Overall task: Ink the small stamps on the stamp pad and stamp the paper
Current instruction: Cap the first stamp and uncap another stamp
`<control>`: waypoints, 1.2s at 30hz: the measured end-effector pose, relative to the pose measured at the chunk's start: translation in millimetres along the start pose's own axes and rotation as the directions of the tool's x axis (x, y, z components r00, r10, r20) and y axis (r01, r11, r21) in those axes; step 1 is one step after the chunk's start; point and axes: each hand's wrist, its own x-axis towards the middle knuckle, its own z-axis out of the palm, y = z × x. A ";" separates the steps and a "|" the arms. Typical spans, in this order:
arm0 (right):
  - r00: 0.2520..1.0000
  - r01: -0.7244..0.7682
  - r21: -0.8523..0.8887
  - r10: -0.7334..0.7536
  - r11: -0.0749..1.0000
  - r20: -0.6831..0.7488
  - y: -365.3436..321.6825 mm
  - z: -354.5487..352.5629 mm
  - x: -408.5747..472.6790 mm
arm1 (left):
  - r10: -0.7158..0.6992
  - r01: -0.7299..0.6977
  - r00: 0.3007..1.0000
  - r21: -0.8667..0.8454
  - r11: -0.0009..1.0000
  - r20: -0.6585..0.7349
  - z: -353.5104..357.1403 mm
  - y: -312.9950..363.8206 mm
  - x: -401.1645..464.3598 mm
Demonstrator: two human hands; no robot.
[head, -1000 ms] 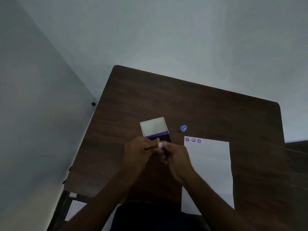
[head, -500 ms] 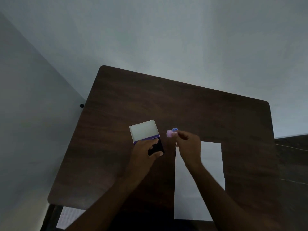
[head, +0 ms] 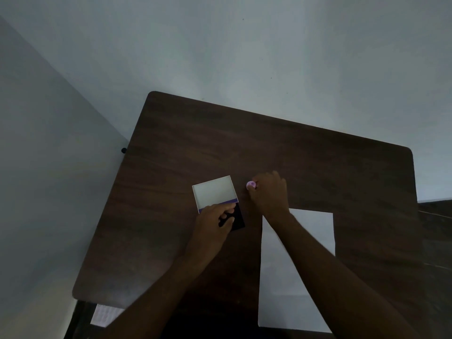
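- The small pink stamp (head: 251, 184) sits at the fingertips of the right hand (head: 269, 193), over the bare bench (head: 318, 162) just beyond the far left corner of the paper (head: 310, 231) and just to the right of the stamp pad (head: 234, 217).
- The right hand's grip is closed on the stamp: the fingers curl round it and only its round pink end shows past them. Whether its face touches the bench cannot be told.
- The stamp pad lies open, its pale lid (head: 214, 192) folded back away from the person and the dark ink surface nearer. The left hand (head: 215, 220) rests on it, with curled fingers over the near left part of the pad, seemingly steadying it.
- The step in hand looks like carrying the stamp between pad and paper, or setting it down; which one is not clear from this view.
- To do it well, I would keep the stamp face level and bring it straight down, pressing once without rocking, so the print stays crisp and does not smear.
- If it goes to the paper, aim for a bare patch; the arm hides the sheet's far left corner, so any prints there cannot be seen.
- The left hand should hold the pad flat so it does not slide.
- The paper lies flat on the right side of the bench, partly under the right forearm.
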 end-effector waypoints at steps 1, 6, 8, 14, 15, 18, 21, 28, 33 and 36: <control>1.000 -0.002 -0.013 0.003 1.000 0.018 0.7 1.1 1.4 | -0.010 0.010 1.000 -0.014 1.000 0.006 0.3 0.0 -0.2; 0.999 -0.027 0.013 0.028 1.000 -0.024 5.9 -0.4 0.1 | -0.037 0.038 0.999 -0.034 0.999 0.039 2.0 0.4 -0.1; 0.994 -0.064 0.093 0.071 0.994 -0.079 10.6 -3.1 -3.3 | -0.037 0.039 0.999 -0.034 0.999 0.038 3.1 1.1 0.7; 0.980 -0.196 0.091 0.191 0.976 0.062 22.2 4.1 -9.4 | -0.059 0.060 0.996 -0.019 0.998 0.064 5.2 4.8 0.9; 0.971 -0.232 0.093 0.225 0.968 0.079 22.0 5.6 -9.3 | -0.062 0.063 0.996 -0.011 0.998 0.071 5.5 5.6 0.6; 0.956 -0.281 0.112 0.268 0.953 0.117 20.5 9.2 -7.8 | -0.054 0.054 0.995 0.004 0.999 0.080 5.1 7.0 -1.6; 0.944 -0.300 0.120 0.276 0.946 0.182 18.3 10.6 -6.4 | -0.041 0.041 0.996 0.000 0.999 0.077 3.1 7.4 -5.3; 0.949 -0.301 0.273 0.260 0.914 0.178 15.4 -5.1 -17.8 | -0.060 0.060 0.996 0.000 0.998 0.059 -3.3 11.6 -12.6; 0.956 -0.288 0.632 0.257 0.719 0.143 4.3 -36.5 -50.0 | -0.076 0.076 0.997 -0.018 0.997 0.021 -6.2 25.2 -16.2; 0.957 -0.285 0.820 0.194 0.497 0.215 -2.9 -59.1 -71.8 | -0.030 0.026 0.998 -0.070 0.997 -0.048 -12.0 40.0 -17.8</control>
